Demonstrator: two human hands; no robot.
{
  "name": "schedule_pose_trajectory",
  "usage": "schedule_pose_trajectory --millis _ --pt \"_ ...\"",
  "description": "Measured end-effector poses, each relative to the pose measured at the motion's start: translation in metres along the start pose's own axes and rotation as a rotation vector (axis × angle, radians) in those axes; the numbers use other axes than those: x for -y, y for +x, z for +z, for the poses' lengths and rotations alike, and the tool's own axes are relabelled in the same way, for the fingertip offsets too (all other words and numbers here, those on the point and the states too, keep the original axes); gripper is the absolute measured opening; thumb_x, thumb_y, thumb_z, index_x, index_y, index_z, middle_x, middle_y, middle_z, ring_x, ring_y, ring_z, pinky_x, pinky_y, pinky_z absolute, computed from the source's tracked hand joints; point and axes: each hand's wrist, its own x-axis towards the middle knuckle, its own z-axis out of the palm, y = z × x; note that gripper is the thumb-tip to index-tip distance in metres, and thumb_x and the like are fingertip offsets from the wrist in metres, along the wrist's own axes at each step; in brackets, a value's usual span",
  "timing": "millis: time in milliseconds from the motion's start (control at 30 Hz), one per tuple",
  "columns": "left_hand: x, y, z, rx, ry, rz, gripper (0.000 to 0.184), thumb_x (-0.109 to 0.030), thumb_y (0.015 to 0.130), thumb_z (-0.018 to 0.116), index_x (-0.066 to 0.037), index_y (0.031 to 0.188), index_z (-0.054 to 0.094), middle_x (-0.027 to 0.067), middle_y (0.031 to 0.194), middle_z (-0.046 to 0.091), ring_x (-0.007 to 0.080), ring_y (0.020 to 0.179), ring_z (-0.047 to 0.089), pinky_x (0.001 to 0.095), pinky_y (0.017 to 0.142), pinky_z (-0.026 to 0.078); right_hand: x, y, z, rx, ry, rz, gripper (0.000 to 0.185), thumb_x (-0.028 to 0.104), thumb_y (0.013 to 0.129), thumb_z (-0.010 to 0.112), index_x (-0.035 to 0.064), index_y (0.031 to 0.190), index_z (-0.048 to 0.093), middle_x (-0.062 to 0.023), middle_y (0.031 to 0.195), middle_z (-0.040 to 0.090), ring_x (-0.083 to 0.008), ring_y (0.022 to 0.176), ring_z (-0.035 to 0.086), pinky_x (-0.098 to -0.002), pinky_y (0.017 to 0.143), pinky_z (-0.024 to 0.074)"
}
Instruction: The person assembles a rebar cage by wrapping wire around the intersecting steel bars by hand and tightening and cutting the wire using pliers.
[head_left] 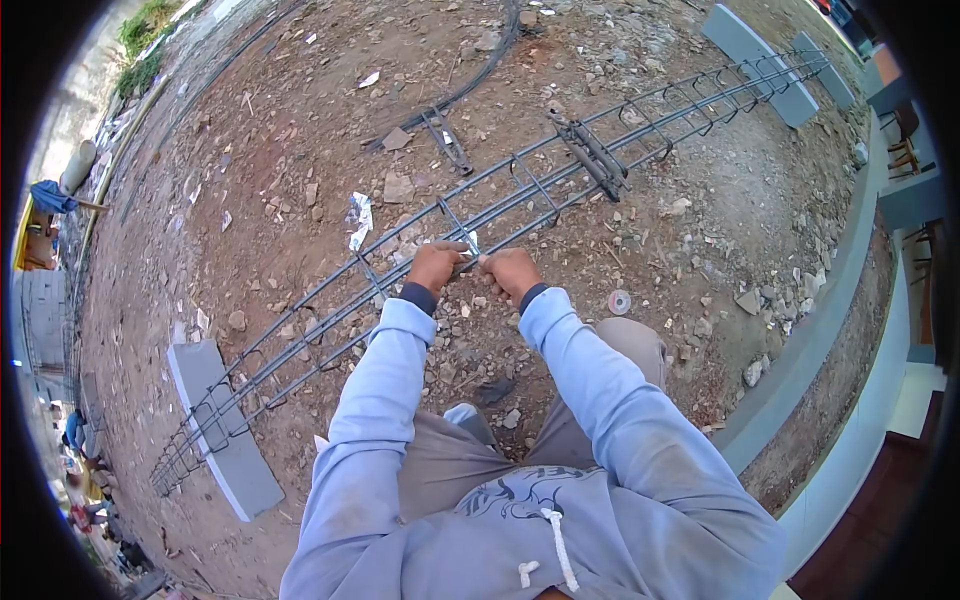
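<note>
A long rebar cage [515,205] runs diagonally across the ground, its steel bars joined by stirrups. At its near side, around the middle, my left hand [437,265] has its fingers closed at the bars. My right hand [512,272] is just to the right, its fingers pinched together close to the left fingertips. A small pale shiny piece [473,243] shows between the hands at a stirrup; what exactly the fingers grip is too small to make out. A bundle of dark stirrups [592,158] lies across the cage farther up.
Grey slabs lie under the cage ends, one at lower left [225,430] and another at upper right [762,65]. A narrow dark metal tool [446,142] and a black cable [480,75] lie beyond the cage. Stony soil surrounds it. A concrete curb [800,370] runs along the right.
</note>
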Motion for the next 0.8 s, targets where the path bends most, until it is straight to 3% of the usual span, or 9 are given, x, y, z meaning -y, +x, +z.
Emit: schedule_pose_trajectory --millis 267,467,600,700,800 --pt "0.000 0.014 0.013 -0.056 -0.207 -0.016 0.023 0.009 0.076 0.053 0.003 0.098 0.052 0.0122 0.083 0.060 0.0195 0.071 0.064 0.0270 0.061 0.055 -0.012 0.004 0.002 -0.102 -0.012 -0.085 0.024 0.020 0.086 0.059 0.0026 0.069 0.060 -0.0026 0.057 0.054 -0.0103 0.041 0.047 -0.0261 0.036 0.0333" --pt "0.007 0.023 0.020 -0.129 -0.142 0.002 0.020 0.007 0.075 0.055 0.003 0.094 0.053 0.0125 0.083 0.060 0.0201 0.069 0.063 0.0284 0.061 0.055 -0.013 0.001 0.005 -0.115 0.010 -0.120 0.023 0.020 0.086 0.059 0.0016 0.072 0.061 -0.0028 0.057 0.054 -0.0104 0.042 0.047 -0.0260 0.037 0.0348" --pt "0.031 0.049 0.025 -0.243 0.085 0.088 0.018 0.006 0.072 0.056 0.002 0.089 0.052 0.0125 0.081 0.060 0.0196 0.067 0.061 0.0293 0.058 0.053 -0.011 -0.001 0.005 -0.089 0.047 -0.135 0.023 0.020 0.086 0.058 0.0011 0.072 0.061 -0.0021 0.058 0.054 -0.0093 0.043 0.047 -0.0250 0.038 0.0348" --pt "0.032 0.046 0.028 -0.253 0.119 0.116 0.017 0.004 0.070 0.058 0.002 0.086 0.052 0.0120 0.080 0.061 0.0192 0.067 0.060 0.0298 0.056 0.052 -0.019 0.007 0.005 -0.171 -0.140 -0.206 0.027 0.022 0.085 0.058 -0.0017 0.072 0.062 -0.0128 0.064 0.062 -0.0206 0.054 0.059 -0.0352 0.049 0.0441" --pt "0.026 0.036 0.023 -0.232 0.170 0.140 0.017 0.001 0.070 0.060 0.003 0.086 0.054 0.0107 0.080 0.061 0.0179 0.067 0.060 0.0294 0.058 0.051 -0.021 0.005 0.005 -0.362 -0.611 -0.432 0.029 0.027 0.084 0.057 -0.0006 0.077 0.064 -0.0204 0.076 0.064 -0.0341 0.071 0.063 -0.0434 0.064 0.0472"
